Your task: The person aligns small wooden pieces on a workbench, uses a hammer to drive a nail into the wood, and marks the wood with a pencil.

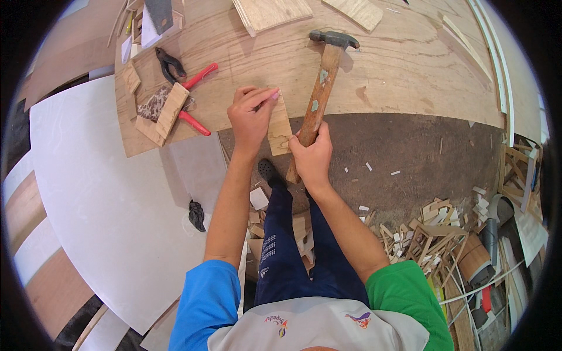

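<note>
My right hand [312, 155] is closed round the wooden handle of a claw hammer [321, 88], whose dark head rests over the tabletop. A narrow strip of plywood [280, 131] juts past the table's near edge, and my right fingers come up against its side. My left hand [252, 117] is above that strip with fingertips pinched together; anything between them is too small to make out. Left of it lies a red-handled tool [200, 76], partly covered by a small wood block [172, 109]. Beside the block is a clear bag of small brown pieces [154, 103].
A black-handled hand tool [170, 65] lies farther left on the plywood table [398, 76]. Boards [272, 13] sit at its far side. A large white sheet [105, 193] stands at the left. Wood offcuts [430, 234] are heaped on the floor at right.
</note>
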`<move>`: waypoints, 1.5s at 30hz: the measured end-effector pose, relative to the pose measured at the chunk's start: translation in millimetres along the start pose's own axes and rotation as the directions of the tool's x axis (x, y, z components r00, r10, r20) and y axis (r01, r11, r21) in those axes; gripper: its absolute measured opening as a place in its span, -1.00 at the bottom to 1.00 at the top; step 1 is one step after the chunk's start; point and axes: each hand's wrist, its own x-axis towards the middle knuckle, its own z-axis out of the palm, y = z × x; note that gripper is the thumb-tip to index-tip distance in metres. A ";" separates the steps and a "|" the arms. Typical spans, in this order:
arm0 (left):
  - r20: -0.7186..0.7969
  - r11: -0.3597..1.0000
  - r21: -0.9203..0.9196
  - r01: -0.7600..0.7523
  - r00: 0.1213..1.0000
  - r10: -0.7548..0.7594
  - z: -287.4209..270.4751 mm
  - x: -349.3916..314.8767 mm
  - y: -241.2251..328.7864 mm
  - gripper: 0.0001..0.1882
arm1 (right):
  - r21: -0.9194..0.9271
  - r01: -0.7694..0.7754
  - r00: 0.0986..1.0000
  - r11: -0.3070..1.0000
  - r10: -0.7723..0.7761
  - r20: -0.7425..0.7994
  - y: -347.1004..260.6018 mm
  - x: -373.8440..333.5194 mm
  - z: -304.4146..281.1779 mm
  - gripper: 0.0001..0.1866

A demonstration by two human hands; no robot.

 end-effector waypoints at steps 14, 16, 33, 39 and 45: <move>0.006 1.000 -0.018 -0.004 1.000 0.004 0.2 -1.2 -2.1 -0.82 | 0.012 0.001 1.000 1.000 -0.002 0.009 -2.6 -0.9 0.6 -0.70; 0.006 1.000 -0.024 0.000 1.000 0.000 0.0 -1.2 -1.9 -0.82 | 0.008 0.009 1.000 1.000 -0.009 0.007 -4.6 -1.3 0.5 -0.71; 0.017 0.993 -0.062 0.102 0.995 -0.101 1.5 -4.1 1.8 -0.68 | 0.023 0.017 1.000 1.000 -0.016 -0.006 -1.6 -0.7 1.7 -0.69; -0.026 1.000 0.010 -0.015 1.000 0.015 5.1 -5.3 -0.6 -0.54 | 0.012 0.032 0.999 0.999 -0.032 -0.005 3.5 0.4 3.0 -0.69; -0.008 0.991 0.075 -0.112 0.994 0.113 5.3 -4.6 -3.8 -0.54 | 0.013 -0.008 1.000 1.000 0.007 0.022 -3.0 0.3 -5.0 -0.66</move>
